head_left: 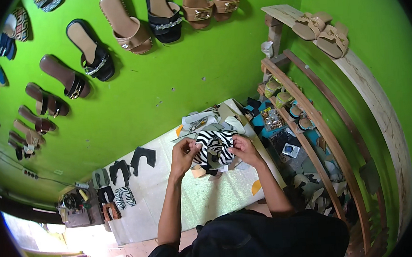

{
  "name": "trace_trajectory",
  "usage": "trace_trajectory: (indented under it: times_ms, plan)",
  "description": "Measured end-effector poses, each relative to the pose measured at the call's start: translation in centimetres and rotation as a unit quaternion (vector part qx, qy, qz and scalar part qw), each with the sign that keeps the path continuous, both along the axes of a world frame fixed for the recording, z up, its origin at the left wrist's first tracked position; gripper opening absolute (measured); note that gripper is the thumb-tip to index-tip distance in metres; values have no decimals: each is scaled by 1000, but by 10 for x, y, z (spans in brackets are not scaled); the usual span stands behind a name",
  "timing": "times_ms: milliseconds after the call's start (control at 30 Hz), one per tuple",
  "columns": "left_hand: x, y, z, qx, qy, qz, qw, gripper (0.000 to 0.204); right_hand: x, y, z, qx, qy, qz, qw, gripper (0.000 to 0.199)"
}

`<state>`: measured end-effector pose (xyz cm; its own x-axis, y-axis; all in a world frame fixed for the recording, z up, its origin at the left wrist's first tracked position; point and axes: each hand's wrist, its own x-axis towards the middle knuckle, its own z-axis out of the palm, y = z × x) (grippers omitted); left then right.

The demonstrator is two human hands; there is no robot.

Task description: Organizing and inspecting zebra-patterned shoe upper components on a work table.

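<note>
A zebra-striped piece of shoe material [206, 139], curved like a U, is stretched between my two hands over a heap of scraps. My left hand [184, 154] pinches its left side between thumb and fingers. At the opposite side, my right hand [246, 150] grips the edge the same way. Beneath it lies the pile of offcuts [194, 124] in grey, white and striped material. Farther left on the white-covered table [173, 207] are cut U-shaped pieces: a black one [143, 159], a grey one [101, 178], a zebra pair [125, 196] and a brown patterned one [111, 211].
Slip-on sandals [95, 55] hang along the green wall. A wooden rack [310, 114] stands close on the right, with beige sandals [331, 41] on its top board. Scraps [317, 187] lie heaped behind its rails. A small cluttered table [78, 209] adjoins the far left.
</note>
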<state>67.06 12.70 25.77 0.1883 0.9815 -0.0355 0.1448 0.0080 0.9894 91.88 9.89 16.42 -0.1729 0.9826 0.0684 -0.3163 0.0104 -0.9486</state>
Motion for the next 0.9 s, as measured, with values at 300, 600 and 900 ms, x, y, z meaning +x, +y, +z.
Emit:
trace_trajectory:
  times_ms: [300, 600, 900]
  plan:
    - [-69, -74, -59, -78, -14, 146, 986, 15, -46, -20, -5, 28, -95, 57, 993, 43]
    - [-142, -168, -43, -81, -88, 149, 982, 41, -124, -63, 22, 8, -191, 183, 964, 48]
    - [-258, -259, -56, -18, -16, 191, 981, 32, -243, -117, 35, 44, -242, 248, 937, 53]
